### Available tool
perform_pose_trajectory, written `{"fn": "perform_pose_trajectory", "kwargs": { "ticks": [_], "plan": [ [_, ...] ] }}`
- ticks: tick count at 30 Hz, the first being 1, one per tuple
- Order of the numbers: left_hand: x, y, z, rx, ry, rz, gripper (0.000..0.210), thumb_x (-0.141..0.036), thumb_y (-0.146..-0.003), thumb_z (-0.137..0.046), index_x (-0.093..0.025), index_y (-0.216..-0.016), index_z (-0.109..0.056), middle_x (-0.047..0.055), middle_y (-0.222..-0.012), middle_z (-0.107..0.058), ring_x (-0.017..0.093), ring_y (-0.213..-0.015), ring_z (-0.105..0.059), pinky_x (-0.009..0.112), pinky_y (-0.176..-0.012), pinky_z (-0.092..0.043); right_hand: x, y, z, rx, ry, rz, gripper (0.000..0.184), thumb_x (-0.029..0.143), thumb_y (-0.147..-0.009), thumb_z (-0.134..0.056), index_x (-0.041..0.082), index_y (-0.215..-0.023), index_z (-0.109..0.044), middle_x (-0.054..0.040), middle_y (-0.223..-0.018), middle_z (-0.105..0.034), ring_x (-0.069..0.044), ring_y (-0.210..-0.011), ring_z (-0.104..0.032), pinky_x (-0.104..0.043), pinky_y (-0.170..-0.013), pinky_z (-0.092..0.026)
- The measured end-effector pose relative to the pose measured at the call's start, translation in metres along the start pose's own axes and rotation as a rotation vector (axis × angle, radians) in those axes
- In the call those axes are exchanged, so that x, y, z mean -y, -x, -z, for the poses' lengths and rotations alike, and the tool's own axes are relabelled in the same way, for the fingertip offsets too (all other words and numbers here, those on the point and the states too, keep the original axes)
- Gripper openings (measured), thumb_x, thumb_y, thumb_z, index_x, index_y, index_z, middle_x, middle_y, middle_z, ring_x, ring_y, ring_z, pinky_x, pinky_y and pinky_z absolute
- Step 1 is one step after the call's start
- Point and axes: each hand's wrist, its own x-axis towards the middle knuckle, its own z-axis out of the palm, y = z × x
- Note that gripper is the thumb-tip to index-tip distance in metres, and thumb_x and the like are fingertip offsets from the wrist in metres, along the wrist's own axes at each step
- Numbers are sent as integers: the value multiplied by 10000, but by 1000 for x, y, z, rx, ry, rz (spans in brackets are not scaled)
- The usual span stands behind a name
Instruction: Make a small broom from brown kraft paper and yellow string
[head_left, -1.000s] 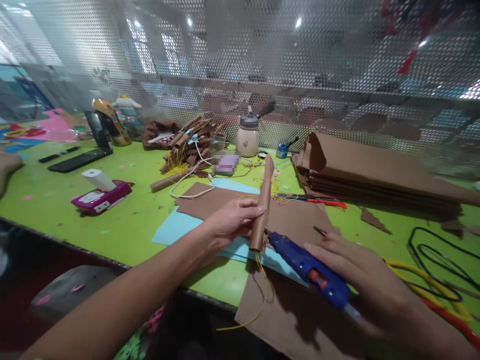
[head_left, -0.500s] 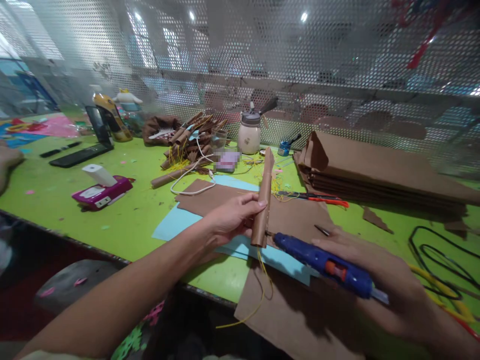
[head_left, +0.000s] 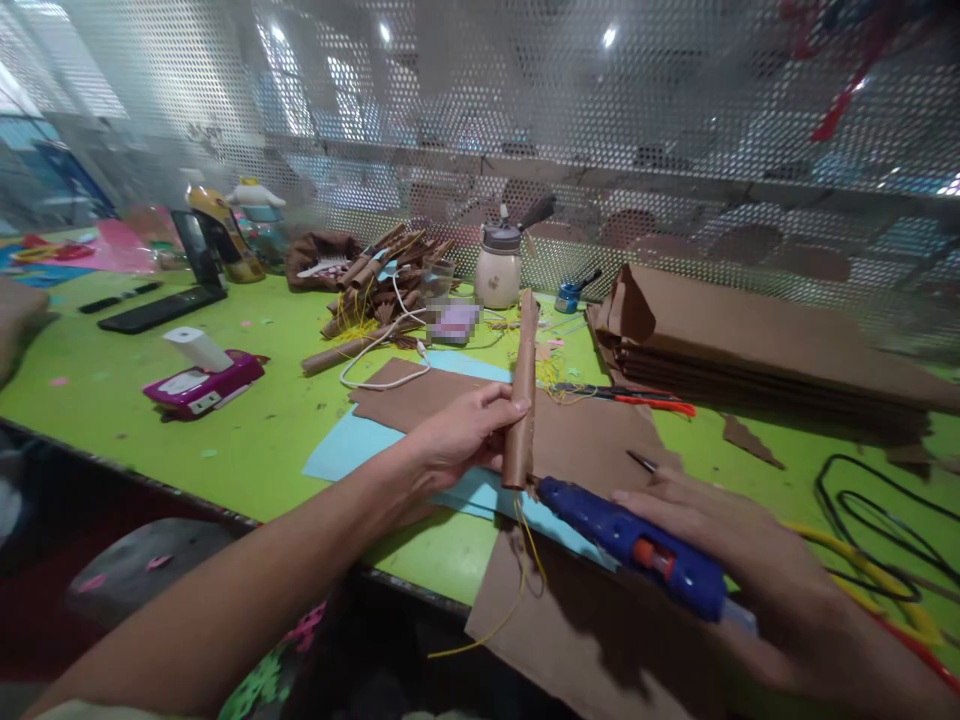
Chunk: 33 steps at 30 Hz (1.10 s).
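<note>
A rolled brown paper tube (head_left: pixel 523 400) is pinched between the thumb and fingers of my left hand (head_left: pixel 472 430). It slants away from me over the table, and a yellow string (head_left: pixel 517 590) dangles from its near end. My right hand (head_left: pixel 742 550) is wrapped around a blue hot glue gun (head_left: pixel 634 540), whose nozzle is at the tube's lower right edge. A thin dark pointed tool (head_left: pixel 641 461) sticks out by the right hand's fingers. Under both hands lie brown paper (head_left: pixel 577 440) and light blue sheets (head_left: pixel 352 445).
Folded brown paper (head_left: pixel 750 330) is stacked at the right, near red-handled scissors (head_left: pixel 652 399). More rolled tubes (head_left: pixel 382 270) are heaped behind, beside a bottle (head_left: pixel 499 270). A purple device (head_left: pixel 206 385) and a phone (head_left: pixel 161 310) lie left. Another person's arm (head_left: pixel 16 320) rests at the far left.
The glue gun has slid down and slightly left toward the tube's near end. The tube has tilted a little, its far end shifting left. My left hand stays almost still.
</note>
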Motion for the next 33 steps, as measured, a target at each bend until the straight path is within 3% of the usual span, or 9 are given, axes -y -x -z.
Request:
{"fn": "perform_pose_trajectory", "kwargs": {
  "ticks": [15, 25, 33],
  "plan": [
    [0, 0, -1, 47, 22, -10, 249, -351, -768, -616, -193, -908, -484, -38, -671, -490, 78, -542, -511, 193, -499, -423, -5, -2, -1, -69, -76, 4, 538, 140, -747, -496, 184, -1279, -438, -92, -1127, -642, -258, -1076, -578, -380, -944, -470],
    [-1, 1, -3, 24, 68, 17, 132, -268, -810, -556, -187, -860, -464, -24, -673, -507, 99, -557, -534, 227, -515, -460, -1, 7, 2, -8, -94, -2, 526, 211, -776, -499, 197, -1297, -435, -94, -1143, -623, -281, -1081, -573, -399, -960, -460],
    [-1, 1, -3, 41, 61, 20, 204, -305, -769, -610, -183, -876, -486, -25, -686, -502, 94, -557, -521, 221, -517, -450, -3, 10, -1, 16, -130, -65, 529, 193, -775, -486, 231, -1298, -417, -77, -1202, -600, -305, -1120, -545, -481, -969, -437]
  ]
}}
